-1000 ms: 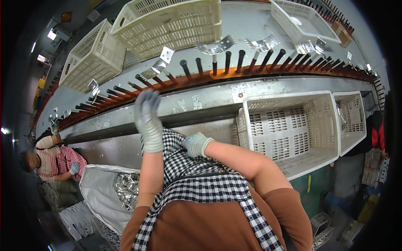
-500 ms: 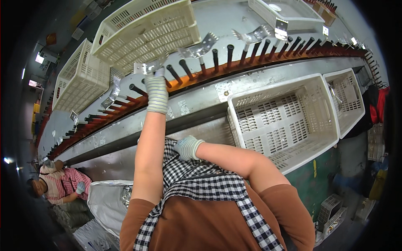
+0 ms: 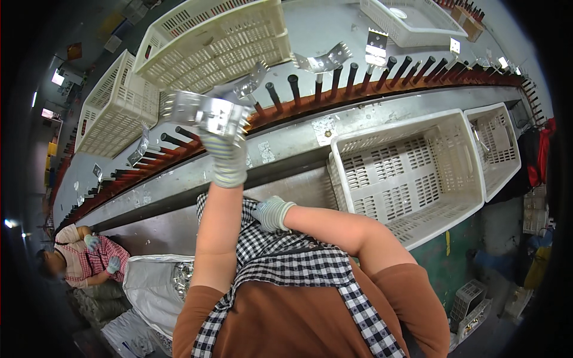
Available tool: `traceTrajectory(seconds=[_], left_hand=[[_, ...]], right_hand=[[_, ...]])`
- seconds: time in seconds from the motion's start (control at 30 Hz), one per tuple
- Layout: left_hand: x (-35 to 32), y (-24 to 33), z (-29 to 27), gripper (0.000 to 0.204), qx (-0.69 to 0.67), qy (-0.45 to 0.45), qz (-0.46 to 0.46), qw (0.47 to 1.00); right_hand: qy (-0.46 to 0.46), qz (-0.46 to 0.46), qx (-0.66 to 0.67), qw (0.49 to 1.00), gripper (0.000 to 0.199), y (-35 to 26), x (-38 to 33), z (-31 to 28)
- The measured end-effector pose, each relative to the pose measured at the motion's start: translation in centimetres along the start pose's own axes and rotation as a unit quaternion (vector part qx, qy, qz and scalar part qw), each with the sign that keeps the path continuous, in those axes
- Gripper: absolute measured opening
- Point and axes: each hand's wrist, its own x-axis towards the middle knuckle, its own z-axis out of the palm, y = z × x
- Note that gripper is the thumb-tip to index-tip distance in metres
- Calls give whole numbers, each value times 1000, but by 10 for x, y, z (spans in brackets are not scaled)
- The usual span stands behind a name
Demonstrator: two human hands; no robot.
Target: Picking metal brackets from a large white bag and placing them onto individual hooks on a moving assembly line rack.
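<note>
My left hand [image 3: 225,158], in a striped knit glove, is closed on a shiny curved metal bracket [image 3: 209,112] with toothed ends. It holds the bracket up in front of a row of pegs, partly hiding them. Black-tipped pegs [image 3: 293,89] stand in a long orange-red rail [image 3: 307,108]. Similar brackets sit on some pegs, such as a curved toothed bracket [image 3: 323,62] and an upright perforated one [image 3: 376,49]. My right hand [image 3: 273,213], gloved too, rests against my checked apron [image 3: 304,265] with its fingers curled; whatever they may hold is hidden.
A large cream crate [image 3: 412,173] stands at the right, with a smaller crate [image 3: 496,149] beside it. More crates [image 3: 215,48] stand beyond the rail. A white sack [image 3: 149,292] with shiny metal pieces lies lower left. Another person [image 3: 89,256] sits farther left.
My left hand has lifted the bracket off the rail and drawn it nearer. The pegs and their brackets have shifted left. My right hand has barely moved.
</note>
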Motion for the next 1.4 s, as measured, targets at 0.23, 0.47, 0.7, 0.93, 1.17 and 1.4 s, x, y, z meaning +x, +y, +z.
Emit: traceTrajectory(seconds=[0.23,0.47,0.7,0.93,1.17,1.4], left_hand=[[-26,-31,45,25,131,-208,100,964],[1,-92,49,20,210,-234,27,949],[17,0,25,27,189,-97,311,926],[-26,20,-78,31,-29,67,26,997],[-149,18,-298,32,523,174,-75,831],[-245,68,-434,22,-125,531,-144,826]], right_hand=[[93,-15,13,995,45,6,2,7],[56,-12,0,998,51,6,8,8],[33,4,23,999,44,8,5,-1],[62,-9,20,998,43,9,6,1],[41,-4,8,999,43,0,2,-3],[0,-31,-21,999,44,-8,5,4]])
